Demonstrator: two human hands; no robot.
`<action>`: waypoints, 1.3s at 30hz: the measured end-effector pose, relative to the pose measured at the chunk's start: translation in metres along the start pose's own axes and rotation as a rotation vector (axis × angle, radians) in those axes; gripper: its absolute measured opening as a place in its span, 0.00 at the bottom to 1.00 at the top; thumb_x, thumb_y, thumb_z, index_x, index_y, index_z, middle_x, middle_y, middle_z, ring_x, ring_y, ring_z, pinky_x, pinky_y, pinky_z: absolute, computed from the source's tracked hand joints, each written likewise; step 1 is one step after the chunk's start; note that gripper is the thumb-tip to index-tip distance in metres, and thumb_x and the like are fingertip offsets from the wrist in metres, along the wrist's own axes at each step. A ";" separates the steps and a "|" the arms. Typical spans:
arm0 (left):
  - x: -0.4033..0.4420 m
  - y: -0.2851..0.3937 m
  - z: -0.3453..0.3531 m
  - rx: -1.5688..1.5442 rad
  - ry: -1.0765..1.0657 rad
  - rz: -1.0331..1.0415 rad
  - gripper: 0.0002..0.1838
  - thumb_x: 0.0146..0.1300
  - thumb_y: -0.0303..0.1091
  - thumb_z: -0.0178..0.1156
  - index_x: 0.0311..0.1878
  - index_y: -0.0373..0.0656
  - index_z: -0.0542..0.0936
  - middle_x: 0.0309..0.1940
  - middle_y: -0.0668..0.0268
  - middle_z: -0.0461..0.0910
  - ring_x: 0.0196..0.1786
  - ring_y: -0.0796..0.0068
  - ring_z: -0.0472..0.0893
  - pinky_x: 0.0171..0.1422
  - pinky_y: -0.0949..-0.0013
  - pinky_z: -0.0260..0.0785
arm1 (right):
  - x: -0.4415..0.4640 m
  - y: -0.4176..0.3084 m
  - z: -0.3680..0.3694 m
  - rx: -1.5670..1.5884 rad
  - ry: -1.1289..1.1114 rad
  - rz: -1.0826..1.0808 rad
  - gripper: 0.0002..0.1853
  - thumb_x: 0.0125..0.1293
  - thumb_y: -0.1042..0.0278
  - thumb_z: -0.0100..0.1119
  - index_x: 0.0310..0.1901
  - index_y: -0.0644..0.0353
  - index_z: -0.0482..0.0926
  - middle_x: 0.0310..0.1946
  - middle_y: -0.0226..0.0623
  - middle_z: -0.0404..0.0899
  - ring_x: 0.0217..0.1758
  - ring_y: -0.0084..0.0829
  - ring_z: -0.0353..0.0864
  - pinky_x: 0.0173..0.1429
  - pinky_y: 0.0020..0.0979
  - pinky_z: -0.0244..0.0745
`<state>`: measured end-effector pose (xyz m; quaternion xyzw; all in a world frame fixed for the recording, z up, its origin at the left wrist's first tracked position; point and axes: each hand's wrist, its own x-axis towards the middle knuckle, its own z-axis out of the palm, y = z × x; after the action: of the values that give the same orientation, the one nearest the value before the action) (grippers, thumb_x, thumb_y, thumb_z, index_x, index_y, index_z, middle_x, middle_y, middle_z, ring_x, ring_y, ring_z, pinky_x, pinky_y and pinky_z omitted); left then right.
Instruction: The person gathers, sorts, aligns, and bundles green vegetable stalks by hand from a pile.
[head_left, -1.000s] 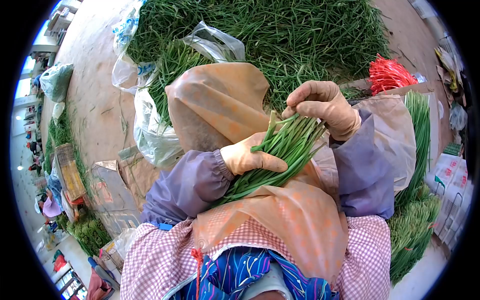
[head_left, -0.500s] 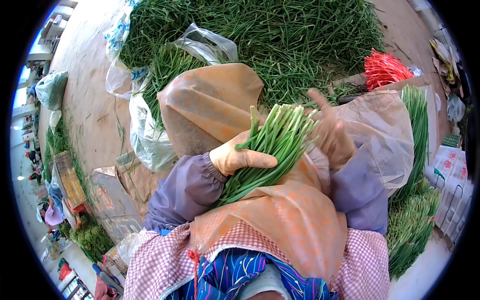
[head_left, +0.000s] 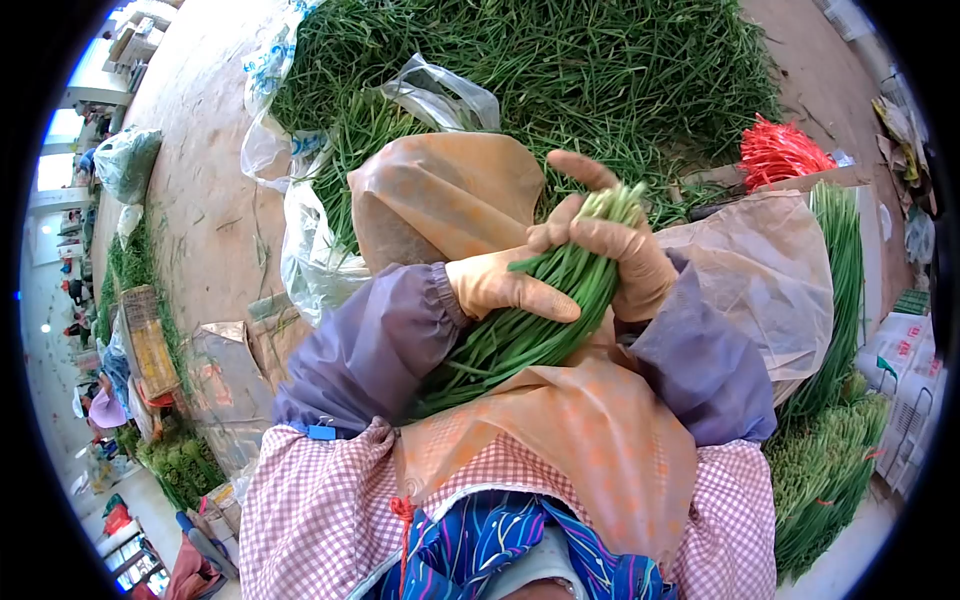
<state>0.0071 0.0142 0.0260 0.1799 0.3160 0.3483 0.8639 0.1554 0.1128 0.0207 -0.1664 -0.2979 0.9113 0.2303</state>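
Note:
A bunch of garlic chives (head_left: 560,300) lies aslant over my lap, its pale cut ends up to the right and its green leaves running down to the left. My left hand (head_left: 505,285), in a cream glove, is wrapped round the middle of the bunch, thumb across the front. Around the pale ends is my right hand (head_left: 635,260), gloved as well, with its fingers curled over the stalks and one finger pointing up. A translucent orange-spotted apron (head_left: 550,430) covers my lap and knees beneath both hands.
A big heap of loose green chives (head_left: 580,80) spreads ahead, beside clear plastic bags (head_left: 310,240). Red plastic strips (head_left: 782,152) lie at the right, near stacked tied bundles (head_left: 825,470) and a white carton (head_left: 905,370). Flattened cardboard (head_left: 225,370) lies on the left floor.
My right hand has come in from beside the bunch and closed round its pale ends. Those ends, spread before, are now gathered tightly. My left hand keeps its hold.

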 end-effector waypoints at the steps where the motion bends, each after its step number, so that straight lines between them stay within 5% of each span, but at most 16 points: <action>1: 0.002 0.004 0.000 0.026 -0.038 0.033 0.27 0.57 0.33 0.68 0.60 0.38 0.74 0.49 0.59 0.80 0.50 0.68 0.80 0.56 0.66 0.74 | 0.001 -0.012 0.003 -0.053 0.049 -0.034 0.36 0.55 0.71 0.69 0.65 0.61 0.63 0.32 0.38 0.83 0.39 0.32 0.84 0.48 0.34 0.81; 3: 0.003 0.008 -0.009 0.209 -0.070 0.055 0.30 0.57 0.34 0.70 0.62 0.37 0.72 0.53 0.61 0.79 0.53 0.71 0.78 0.59 0.66 0.72 | 0.001 -0.046 0.006 -0.219 0.181 -0.162 0.33 0.56 0.68 0.68 0.62 0.63 0.65 0.30 0.38 0.82 0.33 0.29 0.83 0.41 0.30 0.81; 5: 0.003 0.008 -0.013 0.375 -0.091 0.033 0.33 0.57 0.35 0.71 0.64 0.36 0.71 0.55 0.62 0.78 0.54 0.72 0.77 0.60 0.66 0.71 | 0.006 -0.088 -0.023 -0.281 0.075 -0.448 0.29 0.62 0.64 0.62 0.62 0.66 0.65 0.30 0.41 0.81 0.32 0.29 0.82 0.41 0.31 0.81; 8: -0.009 0.001 -0.014 0.407 0.017 0.033 0.33 0.59 0.31 0.68 0.67 0.37 0.68 0.55 0.64 0.78 0.55 0.74 0.77 0.60 0.69 0.71 | 0.004 -0.156 -0.082 -0.059 -0.033 -0.719 0.22 0.68 0.69 0.57 0.62 0.60 0.67 0.37 0.38 0.79 0.45 0.36 0.81 0.56 0.44 0.78; 9: -0.014 0.005 -0.011 0.399 0.028 0.043 0.32 0.60 0.30 0.67 0.67 0.38 0.68 0.53 0.64 0.79 0.53 0.75 0.77 0.58 0.69 0.71 | -0.001 -0.175 -0.109 -0.157 0.104 -0.695 0.22 0.67 0.70 0.57 0.62 0.60 0.67 0.37 0.38 0.79 0.45 0.36 0.81 0.56 0.44 0.78; 11: -0.027 0.024 -0.006 0.672 0.208 -0.297 0.32 0.61 0.32 0.66 0.68 0.40 0.68 0.46 0.66 0.79 0.47 0.77 0.77 0.53 0.70 0.72 | -0.009 -0.204 -0.135 -0.337 0.386 -0.643 0.22 0.66 0.72 0.58 0.61 0.60 0.68 0.37 0.38 0.79 0.45 0.36 0.82 0.57 0.45 0.78; 14: -0.043 0.029 -0.012 1.022 0.238 -0.009 0.27 0.62 0.38 0.65 0.63 0.40 0.74 0.40 0.63 0.82 0.39 0.76 0.80 0.50 0.71 0.73 | -0.028 -0.205 -0.122 -0.198 0.083 -0.863 0.21 0.64 0.75 0.59 0.59 0.60 0.69 0.34 0.40 0.80 0.42 0.37 0.83 0.54 0.43 0.80; 17: -0.044 0.048 -0.005 1.027 0.444 0.108 0.20 0.64 0.35 0.62 0.58 0.39 0.78 0.39 0.65 0.84 0.41 0.79 0.81 0.49 0.73 0.74 | -0.023 -0.193 -0.132 -0.362 0.480 -0.758 0.20 0.64 0.77 0.59 0.57 0.60 0.70 0.33 0.41 0.81 0.41 0.38 0.83 0.52 0.42 0.81; 21: -0.030 0.074 0.025 0.965 0.708 0.339 0.14 0.65 0.32 0.61 0.50 0.37 0.81 0.40 0.66 0.83 0.41 0.81 0.80 0.49 0.73 0.73 | -0.029 -0.180 -0.135 -0.209 0.314 -0.781 0.19 0.64 0.78 0.59 0.56 0.61 0.70 0.35 0.40 0.81 0.43 0.40 0.84 0.53 0.46 0.82; 27: 0.039 0.082 0.028 1.421 0.356 1.031 0.15 0.58 0.33 0.66 0.49 0.42 0.82 0.54 0.55 0.77 0.57 0.55 0.77 0.61 0.57 0.69 | -0.032 -0.163 -0.142 0.020 0.170 -0.643 0.19 0.65 0.74 0.59 0.58 0.60 0.72 0.37 0.34 0.77 0.48 0.35 0.78 0.60 0.52 0.77; 29: 0.065 0.071 0.030 1.638 0.322 1.023 0.18 0.58 0.39 0.67 0.51 0.44 0.81 0.56 0.55 0.76 0.58 0.52 0.75 0.65 0.54 0.65 | -0.031 -0.158 -0.137 0.019 0.167 -0.661 0.19 0.66 0.73 0.59 0.58 0.60 0.72 0.37 0.34 0.77 0.48 0.34 0.78 0.61 0.50 0.76; 31: 0.072 0.054 0.018 1.807 0.295 0.505 0.16 0.60 0.44 0.64 0.45 0.43 0.81 0.52 0.54 0.78 0.53 0.52 0.77 0.58 0.50 0.67 | -0.043 -0.170 -0.152 -0.019 0.212 -0.698 0.18 0.67 0.71 0.59 0.58 0.60 0.73 0.36 0.33 0.77 0.48 0.32 0.77 0.63 0.47 0.75; 35: 0.037 0.042 -0.025 1.844 0.269 -0.046 0.14 0.56 0.43 0.64 0.36 0.42 0.81 0.35 0.57 0.81 0.41 0.55 0.81 0.52 0.50 0.69 | -0.080 -0.202 -0.165 -0.076 0.170 -0.753 0.18 0.69 0.70 0.57 0.59 0.61 0.73 0.37 0.33 0.76 0.50 0.32 0.75 0.67 0.45 0.70; 37: 0.005 0.045 -0.028 1.930 0.298 -0.069 0.11 0.54 0.39 0.64 0.37 0.42 0.83 0.38 0.56 0.82 0.42 0.56 0.82 0.50 0.51 0.71 | -0.087 -0.213 -0.170 -0.059 0.096 -0.783 0.18 0.69 0.70 0.55 0.59 0.61 0.74 0.39 0.33 0.76 0.51 0.32 0.74 0.68 0.46 0.68; 39: -0.022 0.044 -0.034 1.897 0.371 0.298 0.10 0.56 0.34 0.63 0.40 0.41 0.83 0.39 0.55 0.82 0.42 0.58 0.83 0.49 0.55 0.73 | -0.091 -0.218 -0.179 -0.080 0.064 -0.786 0.17 0.70 0.69 0.54 0.59 0.61 0.74 0.42 0.33 0.75 0.54 0.35 0.73 0.69 0.49 0.66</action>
<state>-0.0489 0.0319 0.0336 0.7805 0.5701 0.0781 0.2442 0.3804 0.3052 0.0339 -0.0770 -0.3666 0.7358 0.5641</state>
